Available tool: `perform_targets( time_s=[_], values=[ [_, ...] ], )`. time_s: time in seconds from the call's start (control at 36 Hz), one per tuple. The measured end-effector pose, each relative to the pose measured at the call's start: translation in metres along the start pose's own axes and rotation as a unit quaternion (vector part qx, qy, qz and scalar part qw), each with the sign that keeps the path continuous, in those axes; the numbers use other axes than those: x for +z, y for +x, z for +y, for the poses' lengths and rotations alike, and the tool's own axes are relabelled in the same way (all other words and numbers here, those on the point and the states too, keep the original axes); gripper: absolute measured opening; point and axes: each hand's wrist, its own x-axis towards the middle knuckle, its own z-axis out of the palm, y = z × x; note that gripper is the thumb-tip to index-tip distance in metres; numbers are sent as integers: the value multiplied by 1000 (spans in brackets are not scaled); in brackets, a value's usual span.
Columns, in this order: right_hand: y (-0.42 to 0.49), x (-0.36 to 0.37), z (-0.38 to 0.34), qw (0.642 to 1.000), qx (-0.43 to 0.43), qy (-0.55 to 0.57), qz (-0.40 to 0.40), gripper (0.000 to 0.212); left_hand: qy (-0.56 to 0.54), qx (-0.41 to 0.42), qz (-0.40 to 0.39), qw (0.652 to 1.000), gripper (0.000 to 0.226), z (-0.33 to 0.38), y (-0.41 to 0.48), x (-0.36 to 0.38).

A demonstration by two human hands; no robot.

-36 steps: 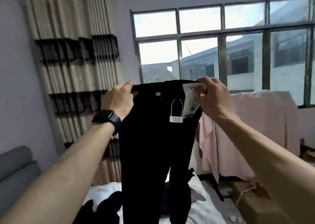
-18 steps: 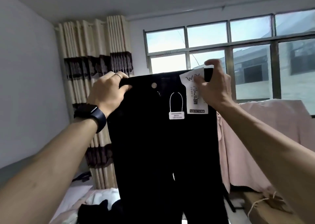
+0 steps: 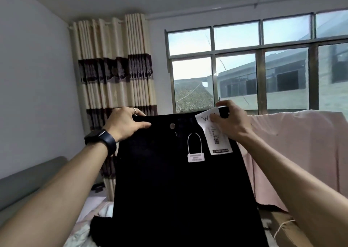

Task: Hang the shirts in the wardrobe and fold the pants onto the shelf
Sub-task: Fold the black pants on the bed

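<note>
Before the window [image 3: 244,68]: black pants [image 3: 178,190] held up, spread flat, waistband on top, legs hanging down over the bed [image 3: 88,226]. Left hand [image 3: 126,123] grips the waistband's left corner, thumb on the front. Right hand [image 3: 231,123] pinches the right corner together with a white paper label [image 3: 216,139]. Plastic loop tag [image 3: 194,149] dangles below the button. Pink cloth [image 3: 301,143] is draped at right.
</note>
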Motion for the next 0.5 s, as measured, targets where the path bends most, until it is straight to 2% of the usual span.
perform_targets(
  time_s=[0.11, 0.31, 0.5],
  values=[
    [-5, 36, 38, 999, 22, -18, -43, 26, 5, -19, -8, 1000, 34, -30, 0, 55],
    [-26, 123, 128, 984, 65, -117, -121, 21, 29, -41, -88, 995, 33, -95, -13, 173],
    [-58, 226, 231, 939, 127, -226, -228, 22, 58, -22, -178, 982, 33, -170, -50, 317]
  ],
)
